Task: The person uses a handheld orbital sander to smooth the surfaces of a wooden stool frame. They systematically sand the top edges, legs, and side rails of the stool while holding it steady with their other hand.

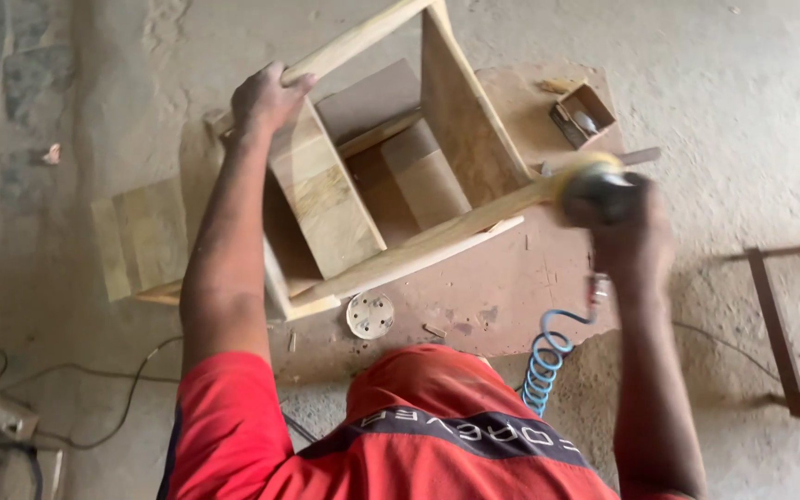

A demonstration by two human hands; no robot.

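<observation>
A pale wooden frame, like a small stool or shelf, stands tilted on a brown board on the floor. My left hand grips the frame's upper left rail. My right hand holds a round air sander, blurred with motion, pressed against the end of the frame's right rail. A coiled blue air hose runs down from the sander.
A round sanding disc lies on the board by the frame. A small open box sits at the board's far corner. A flat wood panel lies left. Cables and a power strip are bottom left; a metal frame lies right.
</observation>
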